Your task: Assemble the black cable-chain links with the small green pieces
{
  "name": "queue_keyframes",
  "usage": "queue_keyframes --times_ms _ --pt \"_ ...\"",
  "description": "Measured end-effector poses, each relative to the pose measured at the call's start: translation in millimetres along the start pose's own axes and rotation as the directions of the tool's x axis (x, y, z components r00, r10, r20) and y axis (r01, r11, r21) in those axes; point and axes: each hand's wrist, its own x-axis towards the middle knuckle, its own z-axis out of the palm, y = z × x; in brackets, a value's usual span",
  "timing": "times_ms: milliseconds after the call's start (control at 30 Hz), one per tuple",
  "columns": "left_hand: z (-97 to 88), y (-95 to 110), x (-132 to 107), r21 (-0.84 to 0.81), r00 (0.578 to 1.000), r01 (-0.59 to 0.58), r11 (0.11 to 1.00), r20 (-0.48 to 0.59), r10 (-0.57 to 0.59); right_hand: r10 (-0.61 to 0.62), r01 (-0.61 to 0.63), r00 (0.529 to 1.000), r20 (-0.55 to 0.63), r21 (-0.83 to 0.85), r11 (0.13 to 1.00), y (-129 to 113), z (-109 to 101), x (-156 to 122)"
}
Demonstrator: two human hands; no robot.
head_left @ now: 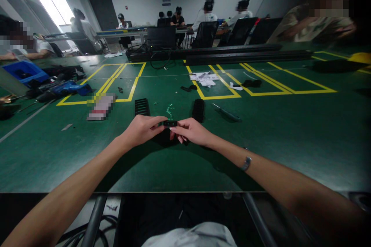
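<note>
Over the green table (290, 139), my left hand (143, 129) and my right hand (189, 131) meet at the middle. Both pinch a small black plastic piece (170, 123) between their fingertips, one at each end. Under the hands lies a dark part, mostly hidden. Just beyond them rest a black ribbed strip (142, 107) on the left and a black ribbed block (198, 109) on the right. A few small clear green bits (169, 110) lie between these two. A watch sits on my right wrist.
A screwdriver-like tool (227, 113) lies to the right of the ribbed block. A blue power drill (65, 88) and a blue bin (24, 71) sit at the far left. White papers (205, 79) lie inside yellow tape lines. Long black rails (246, 56) cross the table's back. Several people sit beyond.
</note>
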Motion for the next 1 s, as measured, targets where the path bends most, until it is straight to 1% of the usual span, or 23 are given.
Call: queue_keyframes --times_ms 467,633,1000 --pt "1.5 -1.4 -0.8 0.015 1.000 -0.014 1.000 -0.005 0.014 0.026 -0.026 1.000 0.002 -0.024 0.999 -3.8 0.1 -0.4" --pt "0.9 -0.4 -0.3 0.016 1.000 0.001 1.000 0.017 -0.001 0.020 -0.020 1.000 -0.004 -0.015 1.000 -0.1 0.3 0.3" --pt "2.2 -1.3 -0.4 0.001 1.000 -0.011 1.000 -0.004 0.011 0.031 -0.031 0.999 0.005 -0.053 0.998 6.9 -1.1 1.0"
